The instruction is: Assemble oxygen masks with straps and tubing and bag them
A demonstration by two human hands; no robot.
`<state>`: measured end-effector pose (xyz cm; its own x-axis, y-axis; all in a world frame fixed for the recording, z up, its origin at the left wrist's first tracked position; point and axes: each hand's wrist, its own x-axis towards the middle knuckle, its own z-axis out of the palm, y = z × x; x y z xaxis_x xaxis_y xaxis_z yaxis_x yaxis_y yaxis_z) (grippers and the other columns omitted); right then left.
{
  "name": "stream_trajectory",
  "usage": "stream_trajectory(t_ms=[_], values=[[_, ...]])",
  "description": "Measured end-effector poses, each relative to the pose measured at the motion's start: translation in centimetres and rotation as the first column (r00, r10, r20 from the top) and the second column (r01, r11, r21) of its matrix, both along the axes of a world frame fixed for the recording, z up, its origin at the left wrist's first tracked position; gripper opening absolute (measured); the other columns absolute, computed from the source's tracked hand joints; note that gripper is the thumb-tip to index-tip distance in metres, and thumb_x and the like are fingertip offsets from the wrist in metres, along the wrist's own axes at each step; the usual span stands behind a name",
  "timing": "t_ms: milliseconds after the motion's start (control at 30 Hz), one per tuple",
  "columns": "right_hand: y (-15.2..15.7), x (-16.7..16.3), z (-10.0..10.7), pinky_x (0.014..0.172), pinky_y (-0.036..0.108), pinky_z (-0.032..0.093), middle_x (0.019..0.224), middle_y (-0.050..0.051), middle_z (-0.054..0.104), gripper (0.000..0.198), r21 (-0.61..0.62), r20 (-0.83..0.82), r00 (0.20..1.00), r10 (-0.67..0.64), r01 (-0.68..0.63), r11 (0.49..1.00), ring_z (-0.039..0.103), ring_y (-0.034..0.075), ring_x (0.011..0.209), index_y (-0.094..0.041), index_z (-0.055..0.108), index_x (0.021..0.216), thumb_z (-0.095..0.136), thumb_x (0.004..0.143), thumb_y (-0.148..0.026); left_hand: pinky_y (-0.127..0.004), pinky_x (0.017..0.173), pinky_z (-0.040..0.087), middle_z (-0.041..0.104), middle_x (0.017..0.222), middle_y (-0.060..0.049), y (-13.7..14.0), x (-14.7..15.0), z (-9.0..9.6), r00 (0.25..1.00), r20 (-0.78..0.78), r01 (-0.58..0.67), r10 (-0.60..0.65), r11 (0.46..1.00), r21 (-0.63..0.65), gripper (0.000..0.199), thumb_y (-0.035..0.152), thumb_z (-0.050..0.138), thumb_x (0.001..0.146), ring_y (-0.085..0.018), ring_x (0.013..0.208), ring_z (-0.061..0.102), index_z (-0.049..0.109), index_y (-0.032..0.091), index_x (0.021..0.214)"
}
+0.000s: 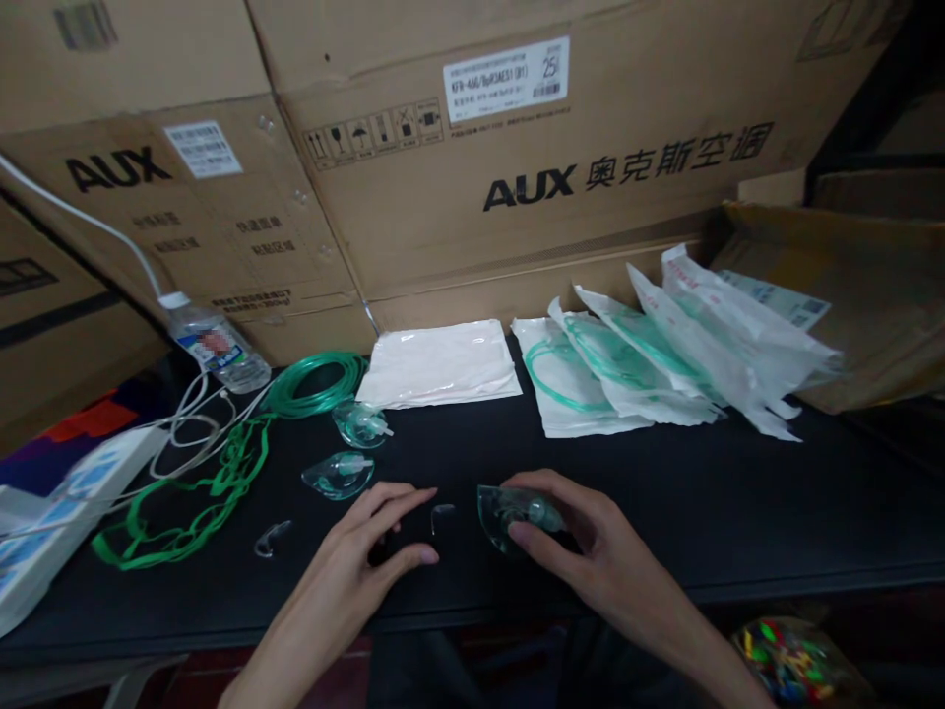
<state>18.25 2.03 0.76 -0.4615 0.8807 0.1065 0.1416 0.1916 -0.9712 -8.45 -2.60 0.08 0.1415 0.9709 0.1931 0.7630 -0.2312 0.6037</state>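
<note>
Head view: the right hand (572, 522) holds the mask (493, 520) near the front of the table (424, 448), while the left hand (376, 542), spread wide, is just beside a clear piece (442, 510). The mask's smooth, curved green plastic could slip if the grip slackens; a careless brush could flick away the thin, bent piece, barely visible against black.

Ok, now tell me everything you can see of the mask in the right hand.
The mask is a see-through, green-tinted shell, plastic by its look, with a pale, translucent connector. The right hand grips it and hides part of it. Its uncovered edge faces the left hand. Whether it touches the black tabletop cannot be told.
</note>
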Motion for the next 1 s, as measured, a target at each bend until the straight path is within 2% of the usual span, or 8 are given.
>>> stream_trajectory(t_ms=[100,233,333,467,567,633,833,1000], values=[[0.0,0.1,0.0,0.075,0.026,0.051,0.093,0.001,0.072,0.014,-0.002,0.034,0.999,-0.004,0.004,1.0,0.067,0.018,0.086,-0.022,0.069,0.102,0.065,0.094,-0.032,-0.035,0.1,0.055,0.067,0.125,-0.003,0.0,0.0,0.0,0.998,-0.041,0.051,-0.051,0.999,-0.017,0.04,0.037,0.071,0.093,-0.024,0.113,0.067,0.067,0.039,0.132],[-0.1,0.1,-0.1,0.074,0.025,0.05,0.092,0.0,0.07,0.015,0.016,0.037,0.999,-0.007,0.007,1.0,0.066,0.017,0.084,-0.022,0.069,0.103,0.065,0.093,-0.033,-0.032,0.101,0.052,0.066,0.122,-0.002,0.4,0.8,-0.1,0.994,-0.03,0.1,-0.101,0.994,-0.032,0.029,0.027,0.063,0.098,-0.021,0.114,0.064,0.071,0.037,0.124],[0.0,0.0,-0.1,0.075,0.025,0.049,0.092,0.0,0.07,0.013,0.021,0.039,0.999,-0.006,0.005,1.0,0.065,0.017,0.084,-0.022,0.07,0.102,0.065,0.093,-0.029,-0.029,0.094,0.053,0.068,0.117,-0.001,0.7,1.1,-0.2,0.996,0.05,0.072,-0.071,0.997,-0.03,0.024,0.025,0.07,0.094,-0.019,0.105,0.065,0.074,0.033,0.115],[0.0,-0.1,0.0,0.072,0.024,0.048,0.087,-0.001,0.068,0.01,0.049,0.055,0.998,-0.022,0.019,0.999,0.062,0.016,0.079,-0.022,0.069,0.099,0.063,0.093,-0.026,-0.025,0.072,0.054,0.075,0.095,-0.001,1.2,1.8,0.3,0.955,0.297,-0.009,0.015,1.0,-0.021,0.024,0.029,0.076,0.089,-0.015,0.075,0.064,0.075,0.026,0.112],[-0.2,-0.1,-0.1,0.069,0.024,0.047,0.085,-0.001,0.068,0.009,0.087,0.047,0.998,-0.03,0.026,0.996,0.061,0.015,0.076,-0.021,0.07,0.097,0.063,0.091,-0.023,-0.025,0.07,0.054,0.074,0.088,-0.001,1.7,3.0,0.7,0.891,0.455,-0.001,-0.015,0.999,0.035,0.024,0.03,0.078,0.087,-0.015,0.072,0.065,0.077,0.023,0.11],[-0.4,-0.2,-0.1,0.068,0.024,0.047,0.085,-0.001,0.069,0.01,0.103,0.046,0.999,-0.019,0.014,0.995,0.062,0.015,0.075,-0.022,0.07,0.097,0.063,0.09,-0.02,-0.025,0.07,0.054,0.073,0.086,-0.001,2.0,3.8,0.9,0.87,0.488,0.035,-0.07,0.996,0.081,0.023,0.031,0.08,0.086,-0.015,0.072,0.065,0.078,0.024,0.108],[-0.5,-0.4,0.0,0.072,0.022,0.047,0.086,-0.001,0.072,0.008,0.096,0.031,0.999,0.026,-0.029,0.995,0.065,0.015,0.078,-0.022,0.072,0.094,0.065,0.091,-0.019,-0.025,0.067,0.055,0.071,0.09,-0.003,2.1,5.0,0.7,0.907,0.376,0.146,-0.191,0.978,0.146,0.03,0.037,0.083,0.082,-0.016,0.075,0.064,0.079,0.027,0.11],[-0.6,-0.3,-0.1,0.067,0.021,0.045,0.079,-0.003,0.07,0.007,0.071,0.062,0.998,0.003,-0.007,0.997,0.062,0.013,0.072,-0.021,0.071,0.089,0.065,0.092,-0.02,-0.029,0.08,0.06,0.075,0.104,-0.006,1.8,5.1,0.7,0.943,0.229,0.184,-0.244,0.949,0.255,0.031,0.034,0.078,0.087,-0.02,0.092,0.072,0.076,0.027,0.117]])
